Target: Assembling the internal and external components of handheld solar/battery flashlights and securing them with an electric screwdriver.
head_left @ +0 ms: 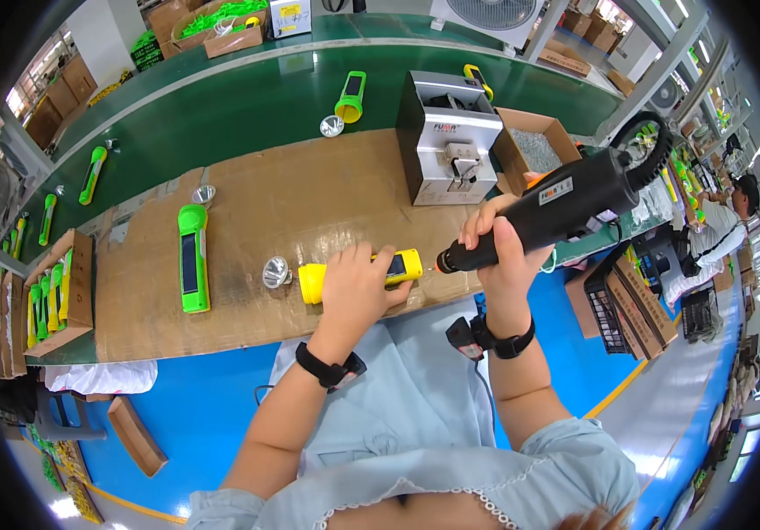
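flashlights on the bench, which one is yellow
The yellow flashlight under the left hand, by the screwdriver tip; the other flashlights are green.

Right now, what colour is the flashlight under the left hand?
Yellow flashlight, shown best in the head view.

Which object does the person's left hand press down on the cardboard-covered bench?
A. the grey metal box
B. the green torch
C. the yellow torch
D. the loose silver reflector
C: the left hand lies over the yellow torch, while the right hand points a black electric screwdriver at its end.
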